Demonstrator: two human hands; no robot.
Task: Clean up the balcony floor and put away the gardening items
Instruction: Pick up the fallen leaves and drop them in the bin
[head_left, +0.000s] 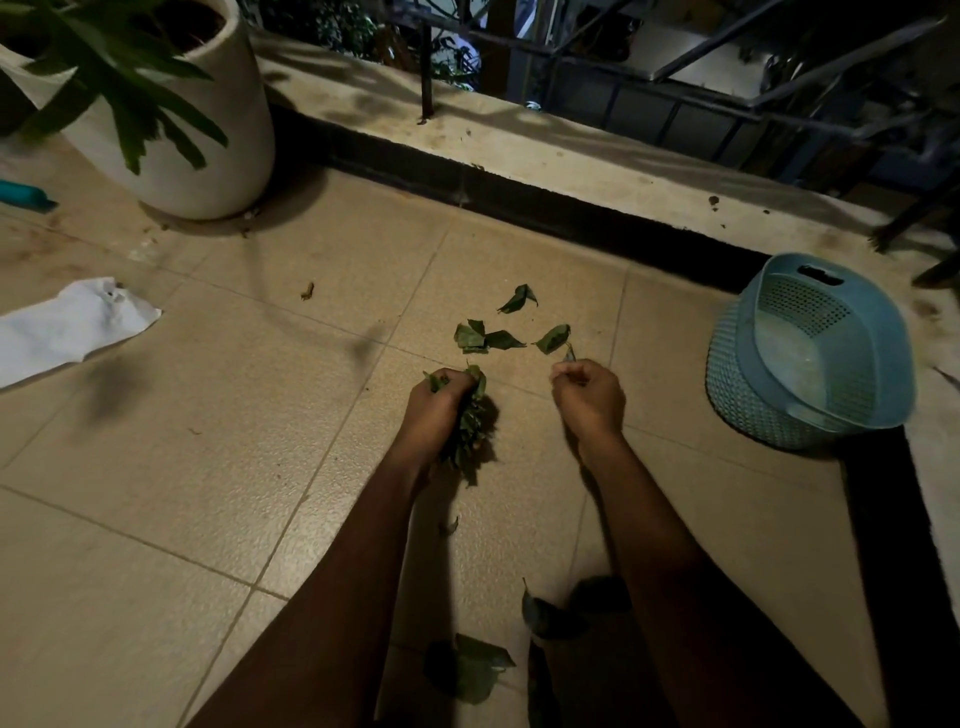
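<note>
Leaves (506, 327), green and curled, lie scattered on the tan tiled floor (208, 467) just ahead of both hands, four or five in a loose cluster. More dark leaves (470, 670) sit lower down, between the person's forearms. The left hand (439, 405) has its fingers pressed together around a thick bunch of gathered leaves (470, 431), which bulges out below the fist. The right hand (589, 395) has its fingers pinching a single small leaf (570, 355) at the tip. To the right, well apart, a pale blue plastic basket (810, 353) with a woven-look wall and perforated inside leans tilted toward the hands, apparently empty. Further left lie a crumpled white paper sheet (72, 327) and a rounded cream planter (208, 130) holding a broad-leafed plant. The overfull left fist looks likely to shed leaves if more are pushed in, and the light, springy leaves could spill on the way to the basket.
</note>
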